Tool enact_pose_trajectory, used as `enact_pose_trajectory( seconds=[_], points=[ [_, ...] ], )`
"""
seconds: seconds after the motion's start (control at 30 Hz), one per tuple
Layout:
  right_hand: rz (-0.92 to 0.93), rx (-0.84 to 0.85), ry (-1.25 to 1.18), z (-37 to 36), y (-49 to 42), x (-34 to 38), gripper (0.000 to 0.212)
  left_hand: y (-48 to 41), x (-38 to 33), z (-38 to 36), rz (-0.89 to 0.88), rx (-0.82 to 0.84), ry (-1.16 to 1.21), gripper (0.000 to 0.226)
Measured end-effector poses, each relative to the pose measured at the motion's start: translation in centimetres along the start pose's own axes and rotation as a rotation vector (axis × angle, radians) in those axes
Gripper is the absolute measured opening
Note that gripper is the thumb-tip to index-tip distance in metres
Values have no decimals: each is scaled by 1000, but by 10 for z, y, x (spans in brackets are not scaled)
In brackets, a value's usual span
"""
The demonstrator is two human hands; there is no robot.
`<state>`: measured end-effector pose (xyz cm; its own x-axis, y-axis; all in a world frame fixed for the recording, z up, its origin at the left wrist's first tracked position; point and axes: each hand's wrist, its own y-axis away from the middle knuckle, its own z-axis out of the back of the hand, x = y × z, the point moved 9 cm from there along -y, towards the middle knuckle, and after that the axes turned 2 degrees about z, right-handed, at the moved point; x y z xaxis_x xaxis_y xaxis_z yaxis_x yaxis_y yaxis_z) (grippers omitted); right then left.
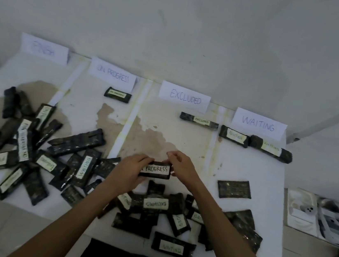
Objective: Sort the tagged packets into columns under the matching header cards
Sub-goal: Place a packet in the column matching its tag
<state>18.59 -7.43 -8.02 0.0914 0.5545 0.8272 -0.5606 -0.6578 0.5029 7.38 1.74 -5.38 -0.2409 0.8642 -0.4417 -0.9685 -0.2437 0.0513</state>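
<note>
Head view. A: How do the fingers sit?
B: The left hand (pixel 132 167) and right hand (pixel 180 166) each pinch one end of the packet (pixel 155 169) tagged PROGRESS. Its long axis runs left to right, just beyond the near pile (pixel 155 204).
A: And its column?
B: The ON PROGRESS card (pixel 112 75) stands far and to the left, past the tape strip (pixel 130 118); the left hand is nearer. One sorted packet (pixel 117 95) lies under the card, with bare sheet (pixel 88 115) between it and the left heap (pixel 76 142).
</note>
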Motion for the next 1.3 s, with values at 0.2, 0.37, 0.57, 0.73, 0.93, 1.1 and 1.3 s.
enact_pose_trajectory(
  seconds=[0.2,0.37,0.57,0.73,0.93,1.1,1.3],
  points=[
    [35,11,137,-67,-27,28,20,34,96,46,186,-16,-4,61],
    [112,68,263,-125,-45,54,22,41,168,79,263,-37,-39,64],
    [193,69,312,-177,-67,80,21,20,250,115,329,-86,-216,60],
    [158,42,331,-202,-86,87,21,-22,310,132,302,-68,-201,60],
    [242,15,438,-219,-112,92,30,-90,365,136,224,-45,-137,61],
    [419,-28,558,-223,-126,106,27,-134,386,127,124,-2,-89,63],
    [623,43,618,-233,-129,117,38,-156,401,115,133,100,-9,67]
  ],
)
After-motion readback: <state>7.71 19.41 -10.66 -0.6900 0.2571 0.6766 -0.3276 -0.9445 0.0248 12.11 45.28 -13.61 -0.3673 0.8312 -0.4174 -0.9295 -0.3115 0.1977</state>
